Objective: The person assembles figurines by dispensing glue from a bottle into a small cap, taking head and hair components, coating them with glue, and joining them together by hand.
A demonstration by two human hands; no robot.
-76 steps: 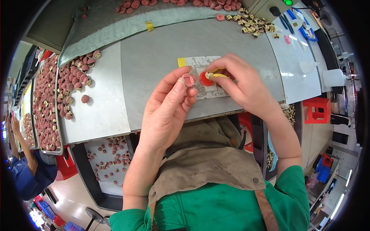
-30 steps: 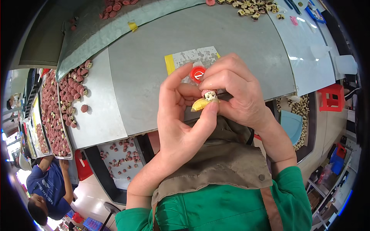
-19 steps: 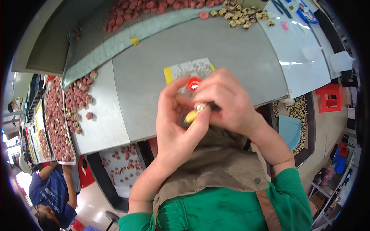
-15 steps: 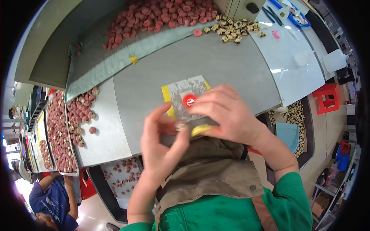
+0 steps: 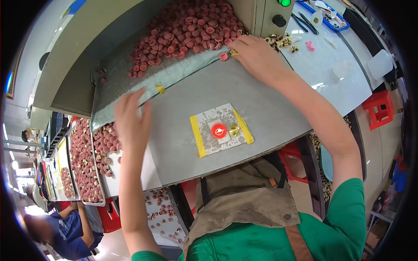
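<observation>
My left hand [image 5: 133, 117] is raised at the left, open, its fingers apart and nothing visible in it. Below it lies a heap of pink, bumpy pieces with cream insides [image 5: 103, 150]. At the far side my right hand [image 5: 257, 56] reaches between pink hollow cups [image 5: 191, 32] and small cream-and-dark pieces [image 5: 283, 41]. Its fingers are bent close together, a yellow cover shows on the thumb, and anything pinched is hidden. On the worktop lies a mottled pale plate [image 5: 213, 148] with yellow strips along two sides. It bears a red disc [image 5: 219, 130] and a small gold disc [image 5: 234, 129].
A single pink cup [image 5: 224, 56] lies by the greenish cloth edge [image 5: 139, 93]. Pliers [image 5: 307, 24] and a blue tray [image 5: 337, 24] are at the far right. A red stool [image 5: 378, 108] stands right. Another person in blue [image 5: 69, 235] sits at the lower left.
Both hands have left the plate, uncovering the gold disc. My left hand moved left and opened, the small piece gone from its fingers. My right hand moved far forward to the heaps.
</observation>
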